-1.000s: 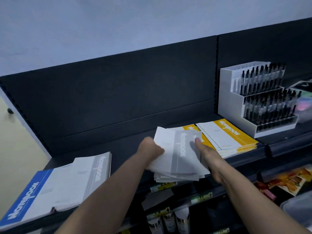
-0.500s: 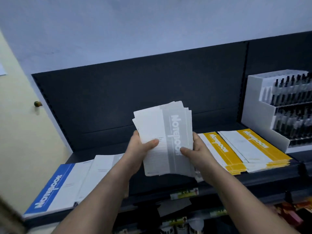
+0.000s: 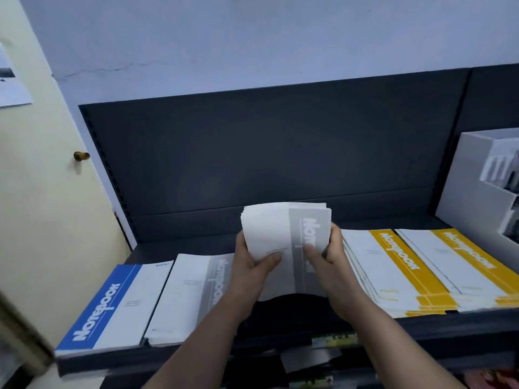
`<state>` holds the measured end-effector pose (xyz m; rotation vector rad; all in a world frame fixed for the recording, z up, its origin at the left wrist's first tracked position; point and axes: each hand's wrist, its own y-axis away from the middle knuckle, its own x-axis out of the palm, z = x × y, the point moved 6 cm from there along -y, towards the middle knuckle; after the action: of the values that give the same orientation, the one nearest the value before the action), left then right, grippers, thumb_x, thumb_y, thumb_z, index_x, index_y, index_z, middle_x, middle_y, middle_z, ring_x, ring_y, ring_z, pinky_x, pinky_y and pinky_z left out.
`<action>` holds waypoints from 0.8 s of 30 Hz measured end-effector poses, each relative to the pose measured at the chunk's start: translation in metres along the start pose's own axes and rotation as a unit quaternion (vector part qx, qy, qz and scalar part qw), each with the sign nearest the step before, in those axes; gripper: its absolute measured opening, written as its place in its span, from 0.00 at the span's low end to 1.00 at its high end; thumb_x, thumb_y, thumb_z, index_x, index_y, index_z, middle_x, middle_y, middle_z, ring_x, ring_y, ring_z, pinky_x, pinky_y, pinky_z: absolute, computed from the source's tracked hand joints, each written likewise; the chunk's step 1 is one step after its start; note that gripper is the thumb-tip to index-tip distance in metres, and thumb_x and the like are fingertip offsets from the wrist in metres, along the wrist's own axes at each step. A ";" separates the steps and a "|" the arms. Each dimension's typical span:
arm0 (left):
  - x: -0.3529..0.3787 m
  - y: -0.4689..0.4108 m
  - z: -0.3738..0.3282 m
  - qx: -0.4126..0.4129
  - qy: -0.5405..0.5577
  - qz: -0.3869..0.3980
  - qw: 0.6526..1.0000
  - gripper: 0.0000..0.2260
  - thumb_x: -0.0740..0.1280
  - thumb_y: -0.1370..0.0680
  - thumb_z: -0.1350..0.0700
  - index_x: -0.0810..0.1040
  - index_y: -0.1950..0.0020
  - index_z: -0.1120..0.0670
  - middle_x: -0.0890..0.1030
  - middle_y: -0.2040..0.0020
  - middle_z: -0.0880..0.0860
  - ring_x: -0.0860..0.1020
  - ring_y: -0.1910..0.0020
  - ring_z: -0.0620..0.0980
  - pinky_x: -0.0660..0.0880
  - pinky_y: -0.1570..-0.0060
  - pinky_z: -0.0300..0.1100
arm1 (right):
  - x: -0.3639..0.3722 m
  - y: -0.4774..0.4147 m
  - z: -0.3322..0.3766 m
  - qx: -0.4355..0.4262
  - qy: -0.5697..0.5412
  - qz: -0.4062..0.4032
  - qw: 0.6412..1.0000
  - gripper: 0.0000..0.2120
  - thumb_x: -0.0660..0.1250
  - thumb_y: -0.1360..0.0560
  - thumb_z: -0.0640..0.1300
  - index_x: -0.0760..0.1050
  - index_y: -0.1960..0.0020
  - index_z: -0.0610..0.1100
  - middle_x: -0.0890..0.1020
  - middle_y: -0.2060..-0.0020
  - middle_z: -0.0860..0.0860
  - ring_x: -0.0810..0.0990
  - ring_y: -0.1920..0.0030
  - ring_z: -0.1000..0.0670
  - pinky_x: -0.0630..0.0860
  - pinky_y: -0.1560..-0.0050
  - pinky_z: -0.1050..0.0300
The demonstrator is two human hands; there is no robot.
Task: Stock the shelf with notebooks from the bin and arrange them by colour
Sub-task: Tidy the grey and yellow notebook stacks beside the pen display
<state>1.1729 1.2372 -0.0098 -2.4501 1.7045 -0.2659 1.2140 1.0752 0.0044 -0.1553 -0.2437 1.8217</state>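
I've got a bundle of grey notebooks [image 3: 278, 237] in both hands: my left hand [image 3: 250, 265] grips its left edge and my right hand [image 3: 328, 256] grips the right, thumbs across the cover. It's tilted up over the middle of the shelf [image 3: 182, 242]. At the shelf's left end lie a blue notebook [image 3: 112, 301] and a grey stack [image 3: 185, 293], and toward its right, two yellow stacks [image 3: 393, 270].

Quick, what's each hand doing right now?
Left hand: grips the left side of the grey notebook stack.
Right hand: grips the right side of the same stack.
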 end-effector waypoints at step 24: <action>-0.006 -0.010 -0.014 -0.056 -0.069 -0.007 0.996 0.21 0.72 0.26 0.65 0.72 0.36 0.52 0.81 0.46 0.49 0.80 0.47 0.48 0.79 0.49 0.46 | -0.005 -0.016 0.006 -0.034 0.166 -0.017 0.985 0.33 0.58 0.23 0.37 0.51 0.25 0.59 0.72 0.37 0.57 0.73 0.41 0.52 0.73 0.43 0.51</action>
<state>1.1769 1.2461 0.0059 -2.4944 1.6866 -0.0029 1.2293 1.0736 0.0140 -0.4952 -0.0724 1.7241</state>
